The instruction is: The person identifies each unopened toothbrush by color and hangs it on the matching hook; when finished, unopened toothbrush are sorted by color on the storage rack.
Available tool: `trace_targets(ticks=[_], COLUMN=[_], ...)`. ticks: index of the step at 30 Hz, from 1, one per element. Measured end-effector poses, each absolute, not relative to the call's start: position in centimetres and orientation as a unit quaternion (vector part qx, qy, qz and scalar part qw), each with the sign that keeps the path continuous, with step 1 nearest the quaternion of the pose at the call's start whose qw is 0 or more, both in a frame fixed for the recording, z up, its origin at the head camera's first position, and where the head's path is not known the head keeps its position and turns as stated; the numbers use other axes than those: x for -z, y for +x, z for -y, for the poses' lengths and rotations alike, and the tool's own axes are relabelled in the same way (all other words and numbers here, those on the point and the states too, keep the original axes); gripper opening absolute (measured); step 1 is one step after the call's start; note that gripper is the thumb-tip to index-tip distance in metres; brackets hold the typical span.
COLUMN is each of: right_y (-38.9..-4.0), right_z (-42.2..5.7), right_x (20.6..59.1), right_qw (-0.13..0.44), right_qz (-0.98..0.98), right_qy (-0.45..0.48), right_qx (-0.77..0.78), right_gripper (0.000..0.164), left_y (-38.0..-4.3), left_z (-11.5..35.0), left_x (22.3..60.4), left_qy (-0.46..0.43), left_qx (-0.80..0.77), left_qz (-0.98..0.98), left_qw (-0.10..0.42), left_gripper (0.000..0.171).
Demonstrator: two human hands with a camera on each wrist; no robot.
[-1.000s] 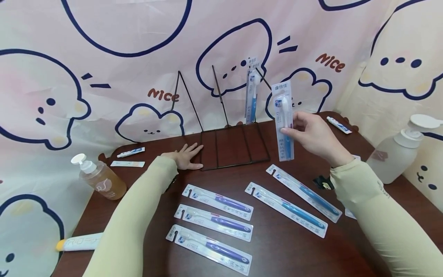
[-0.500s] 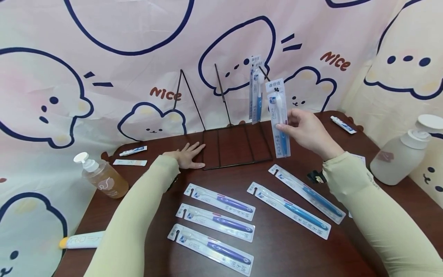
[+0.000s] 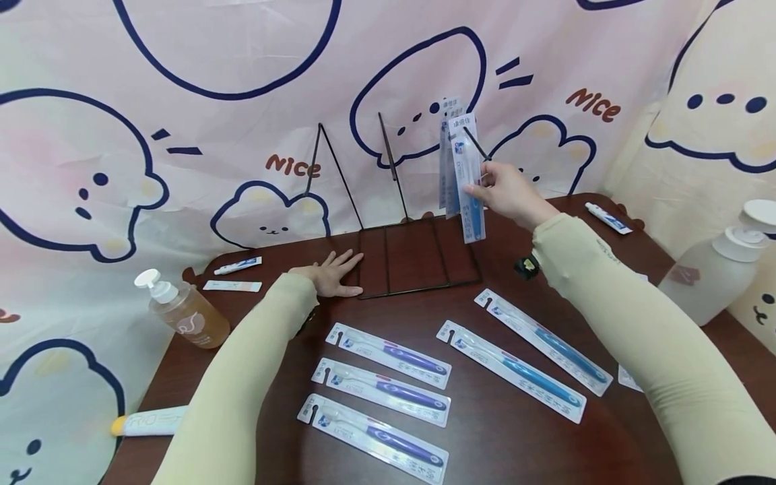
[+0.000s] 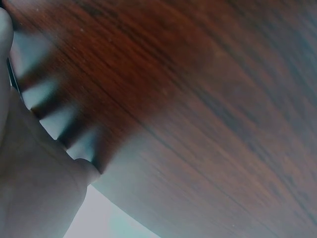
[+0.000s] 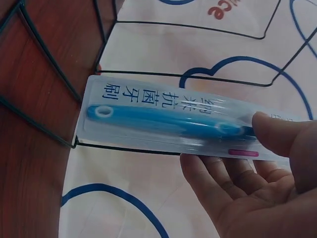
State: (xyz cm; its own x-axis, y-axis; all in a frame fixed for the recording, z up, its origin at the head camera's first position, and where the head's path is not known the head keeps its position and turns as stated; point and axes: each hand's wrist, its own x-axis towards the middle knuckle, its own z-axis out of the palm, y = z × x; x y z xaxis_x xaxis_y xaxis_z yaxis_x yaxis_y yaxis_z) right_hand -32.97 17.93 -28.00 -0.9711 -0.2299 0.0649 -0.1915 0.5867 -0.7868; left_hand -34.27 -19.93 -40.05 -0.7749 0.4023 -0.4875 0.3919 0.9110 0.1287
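My right hand (image 3: 512,192) pinches a blue toothbrush in its blister pack (image 3: 467,168) between thumb and fingers. The pack stands upright at the right prong of a black wire rack (image 3: 418,289); the prong's tip shows in front of its top end. Just behind it hang other toothbrush packs (image 3: 447,178), partly hidden. In the right wrist view the blue handle (image 5: 163,121) lies along the rack's wires. My left hand (image 3: 332,275) rests on the table with fingers spread, thumb and fingertips at the rack's left base wire.
Three purple toothbrush packs (image 3: 388,394) and two blue ones (image 3: 515,370) lie on the table in front. An amber pump bottle (image 3: 194,316) and a yellow-capped tube (image 3: 151,422) stand left; a white pump bottle (image 3: 709,276) is right. A printed cloth (image 3: 242,135) hangs behind.
My right hand has carried the blue toothbrush pack left and upward to the rack's right prong, whose tip now shows before the card. The left hand stays on the table.
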Motion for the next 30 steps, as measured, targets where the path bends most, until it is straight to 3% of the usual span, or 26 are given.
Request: trace_targets(ticks=[6, 18, 24, 30], right_y=[-34.3, -35.4, -33.8, -30.0], right_z=[-18.0, -18.0, -20.0, -24.6], right_x=[27.6, 27.9, 28.3, 28.6], right_qw=[0.06, 0.084, 0.072, 0.068], right_qz=[-0.888, -0.888, -0.9, -0.932], right_qy=[-0.139, -0.132, -0.107, -0.101], right_qx=[0.434, 0.432, 0.417, 0.34], right_gripper=[0.063, 0.065, 0.054, 0.053], left_y=[-34.5, -34.6, -34.7, -35.0], left_z=[19.9, 20.0, 20.0, 20.3], left_x=[40.2, 40.8, 41.3, 41.2], left_qy=[0.214, 0.209, 0.219, 0.216], left_qx=[-0.007, 0.001, 0.001, -0.003], left_qz=[-0.942, -0.941, -0.938, -0.941], left_qw=[0.257, 0.266, 0.267, 0.262], left_gripper=[0.088, 0.09, 0.09, 0.089])
